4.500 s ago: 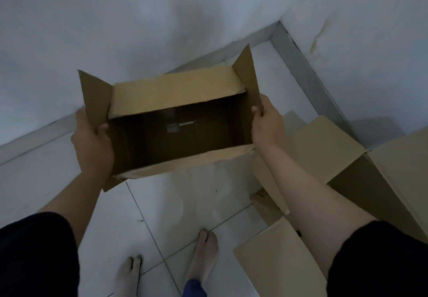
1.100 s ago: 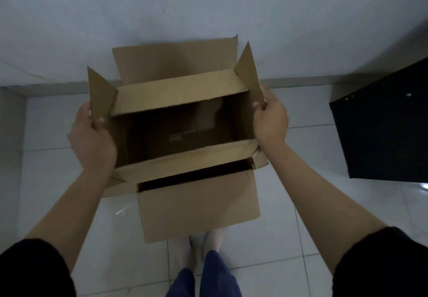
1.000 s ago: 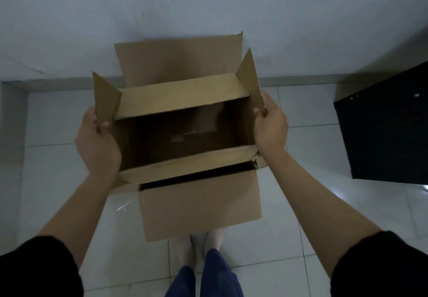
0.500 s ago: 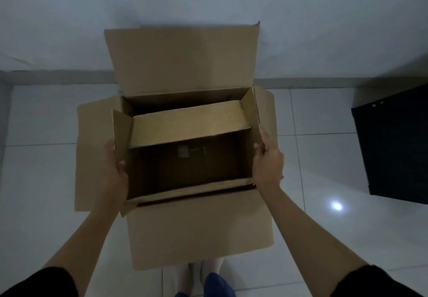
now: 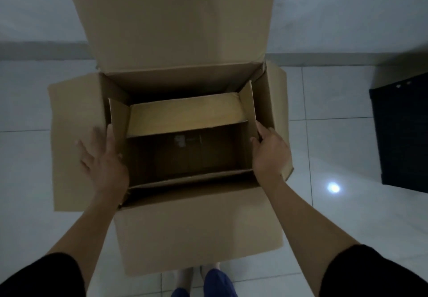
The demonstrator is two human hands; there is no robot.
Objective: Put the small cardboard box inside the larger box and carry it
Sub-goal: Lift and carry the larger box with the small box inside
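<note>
Spreading wide, the left hand (image 5: 102, 157) has its fingers (image 5: 82, 148) splayed and flat, the thumb side just beside the small cardboard box's (image 5: 185, 155) left end flap, the palm hovering over the larger box's (image 5: 196, 234) left side flap. It grips nothing that I can see. Over on the other side, the right hand (image 5: 269, 152) is curled, fingertips (image 5: 259, 132) hooked on the small box's right end wall; whether they pinch that wall or merely rest on it, I cannot tell.

Out from the fingers now: the small box sits down inside the larger one, open top up, its far flap tilted and catching the light. Its long axis runs left to right, straight across between the two hands, matching the long axis of the larger box around it. There is a dark gap at the far side and only a thin one at the near side.

So the nesting looks done, and the carry is what's left. My read: both hands sit about equally near, one at each short end, and the larger box's end walls lie just outward of each set of fingers. Each hand needs to shift outward and down to get under those ends. Flaps hanging open could get in the way.
</note>
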